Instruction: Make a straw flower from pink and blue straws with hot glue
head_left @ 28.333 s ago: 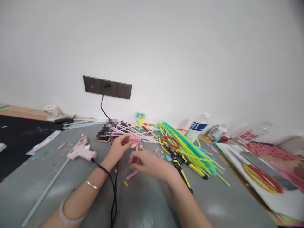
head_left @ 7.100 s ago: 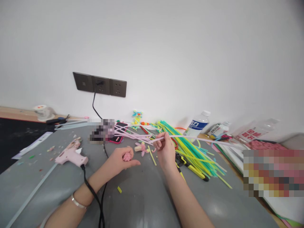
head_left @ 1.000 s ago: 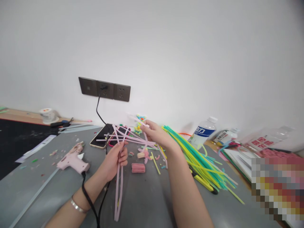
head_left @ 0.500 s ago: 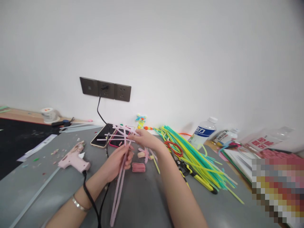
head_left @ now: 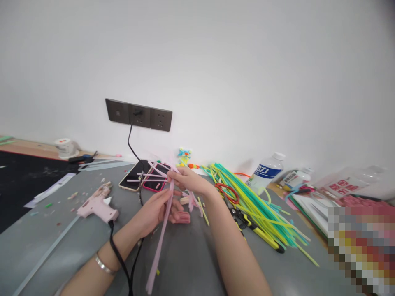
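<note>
Pink strips [head_left: 161, 240]: held up over the grey surface [head_left: 197, 267], left of its middle, bunched long and narrow.
Long axis: slanting from the near side up toward the wall [head_left: 216, 82], leaning right; the lower ends point back toward the person and a little left.
Right hand [head_left: 189, 181]: thumb and fingers pinched closed on the strips near their upper part.
Left hand [head_left: 157, 209]: just below, palm turned to the strips, fingers loosely spread behind them; I can't tell whether it grips.
Change since a half-second ago: the strips showed a slim gap down their length, and now they lie together as one band; the left fingers have loosened from their curl.
Pink block [head_left: 184, 218]: on the surface beside the left fingertips; contact unclear.
Far side: loose pink lengths lie across two phones [head_left: 132, 177], toward the wall.
Left side: pink glue gun [head_left: 98, 206] lying on the surface.
Right side: yellow and green sticks [head_left: 256, 201] slant toward the near right corner, black-and-yellow cutters [head_left: 262, 237] against them.
</note>
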The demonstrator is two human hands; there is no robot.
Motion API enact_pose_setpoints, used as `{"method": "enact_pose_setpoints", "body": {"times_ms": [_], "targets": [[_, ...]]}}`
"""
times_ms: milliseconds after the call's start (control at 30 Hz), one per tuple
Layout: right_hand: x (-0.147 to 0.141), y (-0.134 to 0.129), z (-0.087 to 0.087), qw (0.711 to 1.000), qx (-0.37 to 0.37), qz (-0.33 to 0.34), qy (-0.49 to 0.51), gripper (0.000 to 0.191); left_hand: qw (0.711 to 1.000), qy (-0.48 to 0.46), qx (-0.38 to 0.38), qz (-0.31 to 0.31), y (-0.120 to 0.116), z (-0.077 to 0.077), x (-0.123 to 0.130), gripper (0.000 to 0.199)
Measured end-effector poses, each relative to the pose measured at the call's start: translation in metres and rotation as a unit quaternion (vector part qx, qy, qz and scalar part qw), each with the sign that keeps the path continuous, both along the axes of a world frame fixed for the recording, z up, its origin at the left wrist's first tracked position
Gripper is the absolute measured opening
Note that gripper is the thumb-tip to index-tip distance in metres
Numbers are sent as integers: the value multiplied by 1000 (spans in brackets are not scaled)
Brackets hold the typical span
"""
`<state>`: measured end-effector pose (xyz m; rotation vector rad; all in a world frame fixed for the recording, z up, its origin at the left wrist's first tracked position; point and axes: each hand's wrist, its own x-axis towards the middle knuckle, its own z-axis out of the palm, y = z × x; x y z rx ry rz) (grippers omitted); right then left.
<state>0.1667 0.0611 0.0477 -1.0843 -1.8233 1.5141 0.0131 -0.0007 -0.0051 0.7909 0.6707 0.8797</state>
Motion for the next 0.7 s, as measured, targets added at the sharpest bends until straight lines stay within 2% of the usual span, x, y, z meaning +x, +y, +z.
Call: {"method": "enact_pose_setpoints", "body": {"times_ms": [167,333,533,633,700], "targets": [[10,0,1,999,14,42,-30,40,998,3,-19,62,4,6,0,26],[12,-4,8,997,10,64,-31,40,994,-18,-13,103,9,1,-3,23],[25,-6,17,999,21,-1,-47,43,987,-34,-5,155,14,1,-6,23],[31,-7,19,991,46,-58,-107,49,984,-46,-10,170,15,3,-7,24],[30,-6,18,985,58,-70,-147,48,984,-62,-15,168,15,5,-7,27]]}}
